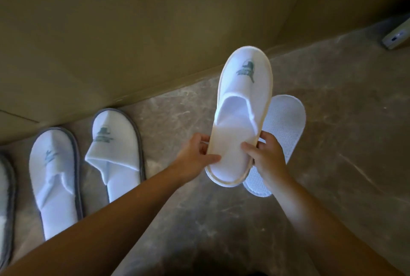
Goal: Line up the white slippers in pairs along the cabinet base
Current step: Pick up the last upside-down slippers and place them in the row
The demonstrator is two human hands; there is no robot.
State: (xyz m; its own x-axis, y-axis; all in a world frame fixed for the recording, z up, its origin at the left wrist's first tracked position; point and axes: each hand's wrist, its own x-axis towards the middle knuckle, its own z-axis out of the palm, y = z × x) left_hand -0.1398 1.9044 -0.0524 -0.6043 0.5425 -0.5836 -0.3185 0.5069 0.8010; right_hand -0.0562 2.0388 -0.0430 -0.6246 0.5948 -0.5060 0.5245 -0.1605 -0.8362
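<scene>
White, the cream-edged slipper [240,118] is held above the floor [332,131], left hand [197,153] and right hand [265,153] pinching its heel sides, a sole-up slipper [284,124] beneath near the cabinet base [155,89].

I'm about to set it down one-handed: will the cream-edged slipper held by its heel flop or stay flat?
The cream-edged slipper probably stays fairly flat: held only at the heel by the left hand and right hand, its toe does not droop. It looks light, thin fabric. The upper seems soft, likely creasing under a tight grip.
</scene>
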